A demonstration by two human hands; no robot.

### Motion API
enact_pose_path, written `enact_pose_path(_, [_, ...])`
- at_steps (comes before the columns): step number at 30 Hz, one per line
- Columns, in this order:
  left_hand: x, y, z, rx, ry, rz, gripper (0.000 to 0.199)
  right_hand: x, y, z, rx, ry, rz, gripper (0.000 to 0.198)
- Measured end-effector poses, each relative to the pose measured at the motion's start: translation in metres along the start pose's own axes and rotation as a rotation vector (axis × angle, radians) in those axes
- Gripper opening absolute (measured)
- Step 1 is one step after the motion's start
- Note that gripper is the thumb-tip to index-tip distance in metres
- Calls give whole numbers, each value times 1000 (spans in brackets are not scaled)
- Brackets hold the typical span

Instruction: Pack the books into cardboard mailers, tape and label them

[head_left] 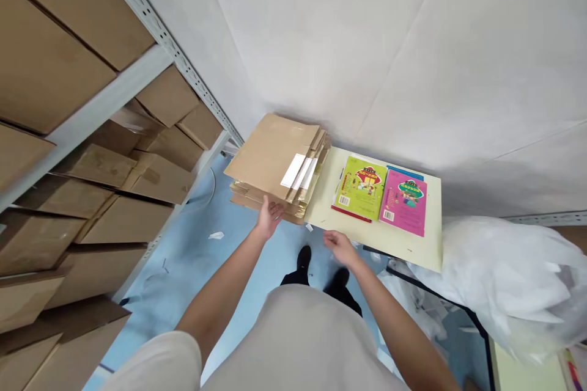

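A stack of flattened cardboard boxes (pixel 275 149) with white labels lies at the left end of a pale yellow table. My left hand (pixel 269 219) is at the near edge of this stack, thumb up and fingers apart, touching its side without a grip. By the table's front edge is my right hand (pixel 340 247), its fingers curled together with nothing visible in them. Beyond that hand, a green book (pixel 361 186) and a pink book (pixel 403 200) lie side by side, with other books showing beneath them.
Shelving (pixel 158 30) filled with cardboard boxes (pixel 132 171) stands to the left. A pale wall rises behind the table (pixel 380 238). White plastic bags (pixel 509 281) bulge at the right. Scraps of paper (pixel 216 235) lie on the blue floor (pixel 192 263).
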State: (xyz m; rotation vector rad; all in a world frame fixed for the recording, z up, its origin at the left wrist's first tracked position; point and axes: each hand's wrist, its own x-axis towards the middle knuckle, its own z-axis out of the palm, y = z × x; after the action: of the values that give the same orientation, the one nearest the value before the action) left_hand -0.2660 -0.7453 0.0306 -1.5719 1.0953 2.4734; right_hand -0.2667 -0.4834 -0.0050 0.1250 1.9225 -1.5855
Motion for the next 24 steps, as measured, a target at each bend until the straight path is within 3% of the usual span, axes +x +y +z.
enact_pose_path(6, [28,9,24,-266,9,-34,81,56,-29,39,136,29,46,30])
enact_pose_path(11, [34,9,33,-378,-32,-5,88,85,-39,56,206,74,64,38])
enact_pose_path(16, [32,7,39,-458,-172,97,67,107,-43,69,232,106,76,37])
enact_pose_path(24, [33,20,52,-459,-136,12,43,138,-47,81,221,112,68,22])
